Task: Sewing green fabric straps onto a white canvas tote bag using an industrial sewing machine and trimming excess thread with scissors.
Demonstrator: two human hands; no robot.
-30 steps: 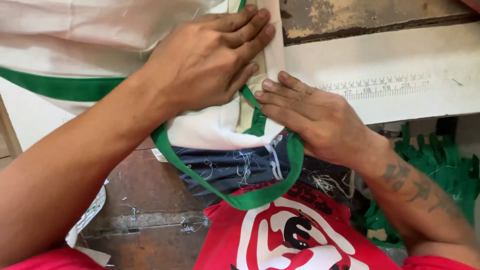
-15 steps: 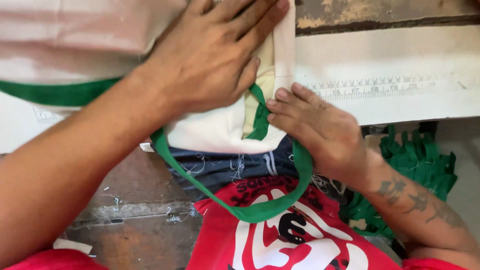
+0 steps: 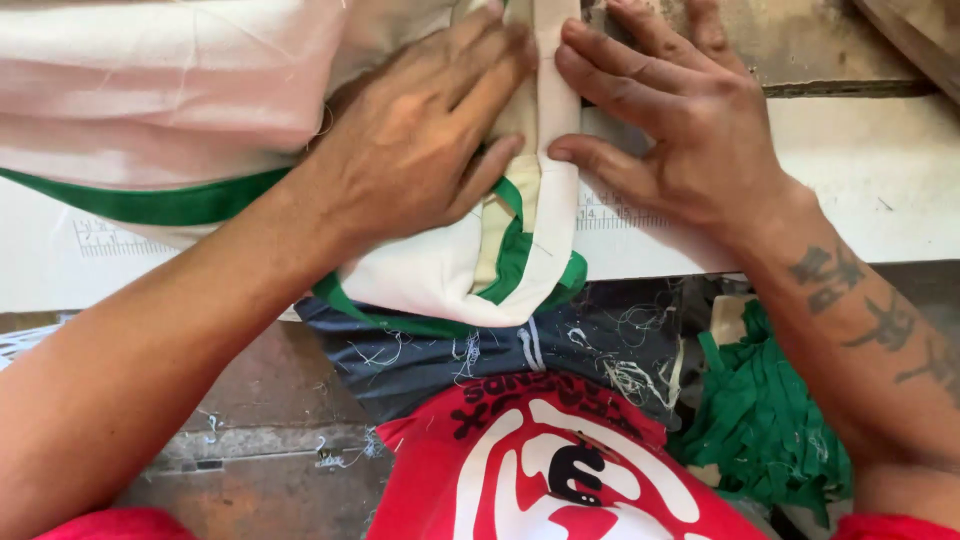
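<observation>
White cloth (image 3: 440, 275) with a green strap (image 3: 515, 250) lies on the pale table (image 3: 860, 190).
Left hand (image 3: 415, 150) and right hand (image 3: 680, 125) press flat on it, fingers spread, gripping nothing.

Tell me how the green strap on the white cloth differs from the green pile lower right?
The green strap runs flat and stretched along the white cloth; the green pile lies loose and tangled. The strap is on the work table by the left hand; the pile sits below the table edge, untouched. Both look the same green.
</observation>
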